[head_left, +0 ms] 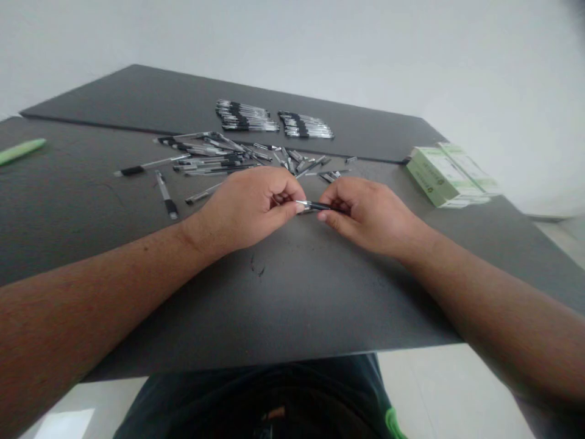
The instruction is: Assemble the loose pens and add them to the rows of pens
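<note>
At centre frame both hands met over the dark table (pixel 292 292), the left hand (pixel 249 207) and right hand (pixel 368 213) each pinching one end of a black-and-silver pen (pixel 313 206), with loose pen parts (pixel 214 160) scattered just above and green boxes (pixel 450 174) at right.
</note>
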{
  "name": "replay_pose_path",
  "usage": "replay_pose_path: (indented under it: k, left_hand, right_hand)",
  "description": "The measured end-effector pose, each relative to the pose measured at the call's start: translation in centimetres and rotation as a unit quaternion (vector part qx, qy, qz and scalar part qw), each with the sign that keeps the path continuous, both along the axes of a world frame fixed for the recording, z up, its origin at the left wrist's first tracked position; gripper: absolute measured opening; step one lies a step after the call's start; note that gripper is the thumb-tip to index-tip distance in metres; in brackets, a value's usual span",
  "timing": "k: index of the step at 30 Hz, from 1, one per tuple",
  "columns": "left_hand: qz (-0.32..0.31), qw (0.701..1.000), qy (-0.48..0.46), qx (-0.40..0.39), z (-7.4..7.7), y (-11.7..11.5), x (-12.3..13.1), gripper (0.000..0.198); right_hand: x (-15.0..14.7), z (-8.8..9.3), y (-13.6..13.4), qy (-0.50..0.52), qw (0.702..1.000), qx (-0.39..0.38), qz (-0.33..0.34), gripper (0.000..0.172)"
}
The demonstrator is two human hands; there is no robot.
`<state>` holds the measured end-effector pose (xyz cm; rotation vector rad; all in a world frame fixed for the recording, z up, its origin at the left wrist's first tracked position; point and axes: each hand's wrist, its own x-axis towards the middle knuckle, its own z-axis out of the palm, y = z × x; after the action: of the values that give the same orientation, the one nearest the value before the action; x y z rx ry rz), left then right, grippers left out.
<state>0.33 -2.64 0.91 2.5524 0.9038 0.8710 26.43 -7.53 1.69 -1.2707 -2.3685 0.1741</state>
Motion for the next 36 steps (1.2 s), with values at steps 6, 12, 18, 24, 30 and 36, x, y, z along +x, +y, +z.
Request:
replay_pose_path:
  k: [6,12,18,24,30,36]
  left_hand:
    - [-0.011,1.0,0.001,0.009,0.17,-0.09,-0.02,0.016]
    - [-0.005,1.0,0.003,0.016,0.05,-0.01,-0.11,0.016]
    - [-0.007,1.0,0.007,0.015,0.13,0.0,-0.13,0.016]
    - [0.001,1.0,0.013,0.021,0.28,-0.15,-0.1,0.017]
    - [-0.003,1.0,0.031,0.004,0.33,-0.14,-0.06,0.02]
    - [-0.016,0.998,0.066,0.017,0.09,0.13,-0.24,0.028]
  right_hand:
    - [0.05,0.05,-0.08,-0.024,0.999,0.01,0.022,0.019]
    - [-0.08,0.3,-0.15,-0.017,1.0,-0.003,0.001,0.014]
    - [-0.14,0.18,-0.18,-0.041,0.999,-0.005,0.014,0.021]
    - [-0.13,0.42,-0.28,-0.026,1.0,0.01,0.009,0.013]
    - [-0.15,0.25,-0.32,-0.052,0.998,0.023,0.002,0.012]
    - [-0.6,0.68,-0.98,-0.073,0.996,0.053,-0.028,0.011]
